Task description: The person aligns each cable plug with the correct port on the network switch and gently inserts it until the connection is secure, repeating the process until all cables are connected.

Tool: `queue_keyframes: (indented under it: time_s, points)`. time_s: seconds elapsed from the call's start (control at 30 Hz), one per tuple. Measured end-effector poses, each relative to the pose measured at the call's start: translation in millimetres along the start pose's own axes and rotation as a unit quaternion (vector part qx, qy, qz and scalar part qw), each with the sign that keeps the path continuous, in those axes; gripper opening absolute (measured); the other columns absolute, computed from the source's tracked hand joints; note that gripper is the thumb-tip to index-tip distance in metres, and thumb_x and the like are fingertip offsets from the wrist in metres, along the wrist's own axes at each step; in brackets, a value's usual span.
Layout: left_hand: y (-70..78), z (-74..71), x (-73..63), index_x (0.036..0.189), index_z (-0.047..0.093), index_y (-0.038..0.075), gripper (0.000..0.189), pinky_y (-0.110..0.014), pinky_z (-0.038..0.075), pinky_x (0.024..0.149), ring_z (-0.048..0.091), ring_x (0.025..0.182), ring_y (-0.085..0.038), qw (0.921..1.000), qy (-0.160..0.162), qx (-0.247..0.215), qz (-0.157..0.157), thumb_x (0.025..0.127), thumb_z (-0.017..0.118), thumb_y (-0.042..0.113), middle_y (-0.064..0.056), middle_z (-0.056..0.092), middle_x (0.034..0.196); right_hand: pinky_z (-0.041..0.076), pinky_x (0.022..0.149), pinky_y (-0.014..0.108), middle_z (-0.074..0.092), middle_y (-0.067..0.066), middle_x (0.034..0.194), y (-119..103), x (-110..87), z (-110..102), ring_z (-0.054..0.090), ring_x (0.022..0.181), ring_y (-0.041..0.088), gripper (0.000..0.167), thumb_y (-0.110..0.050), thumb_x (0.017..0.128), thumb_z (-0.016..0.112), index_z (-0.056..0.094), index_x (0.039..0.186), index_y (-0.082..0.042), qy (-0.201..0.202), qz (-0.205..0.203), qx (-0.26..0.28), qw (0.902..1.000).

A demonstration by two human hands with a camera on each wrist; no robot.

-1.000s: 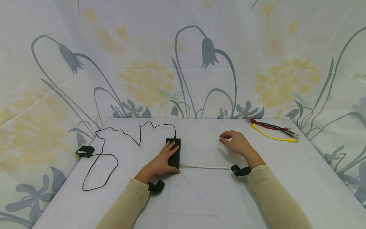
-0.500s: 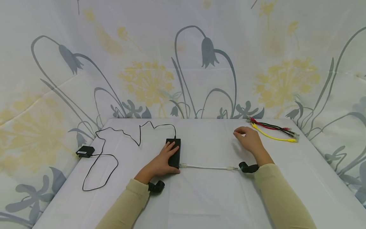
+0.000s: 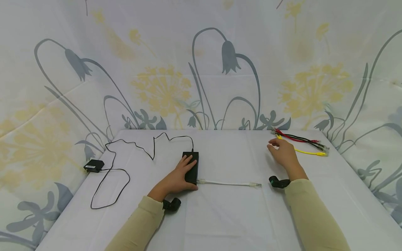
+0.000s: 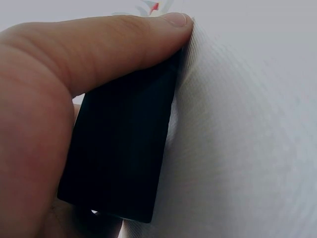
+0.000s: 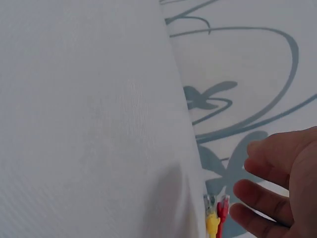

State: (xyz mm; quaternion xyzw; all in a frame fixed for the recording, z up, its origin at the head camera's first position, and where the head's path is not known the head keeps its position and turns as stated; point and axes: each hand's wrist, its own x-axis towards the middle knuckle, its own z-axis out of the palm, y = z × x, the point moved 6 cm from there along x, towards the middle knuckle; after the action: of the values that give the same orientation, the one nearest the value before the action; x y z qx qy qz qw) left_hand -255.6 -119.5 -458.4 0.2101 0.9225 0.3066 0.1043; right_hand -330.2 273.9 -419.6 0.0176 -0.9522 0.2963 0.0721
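Nearest the person, a short white cable (image 3: 226, 183) lies almost straight on the surface (image 3: 220, 223), running toward 3 o'clock from the near part of the right side of a black box (image 3: 193, 174). The left hand (image 3: 178, 177) rests on that box, fingers spread across its top, thumb along its near end. The box looks rigid, probably light and smooth enough to slide if a cable were tugged, so a spread hold over the top suits it. From its far end a thin black cord (image 3: 180, 137) leaves at 12 o'clock and loops round to an adapter (image 3: 94, 166) at 9 o'clock.

Well apart, between 2 and 3 o'clock of the box, the right hand (image 3: 285, 155) has its fingers loosely curved, pinching nothing. Just beyond it lies a yellow cable (image 3: 306, 152), with red (image 3: 289, 136) and black cables (image 3: 309, 141) farther back. These should be light and springy; the moulded plug ends offer the firmest hold, the clear latch tabs being likely the most fragile part.
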Motion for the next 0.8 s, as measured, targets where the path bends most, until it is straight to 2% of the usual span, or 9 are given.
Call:
queue_keyframes:
  time_s: [0.4, 0.8]
  points:
    - [1.0, -0.8, -0.2, 0.155, 0.027, 0.021, 0.098, -0.056, 0.024, 0.116, -0.005, 0.152, -0.022, 1.0, 0.0, 0.003, -0.001, 0.075, 0.082, 0.039, 0.003, 0.007, 0.165, 0.03, 0.106, 0.063, 0.041, 0.033, 0.142, 22, -2.6, -9, 0.033, 0.132, 0.052, 0.047, -0.026, 0.099, 0.049, 0.049, 0.136, 0.003, -0.036, 0.043, -0.017, 0.9983]
    - [1.3, -0.9, -0.6, 0.155, 0.027, 0.02, 0.098, -0.056, 0.024, 0.115, -0.005, 0.152, -0.023, 1.0, 0.002, 0.002, -0.001, 0.075, 0.082, 0.038, 0.002, 0.008, 0.165, 0.025, 0.108, 0.066, 0.037, 0.033, 0.144, 47, 0.8, -6, 0.028, 0.134, 0.055, 0.05, -0.027, 0.099, 0.045, 0.045, 0.139, 0.003, -0.062, 0.07, -0.055, 0.9941]
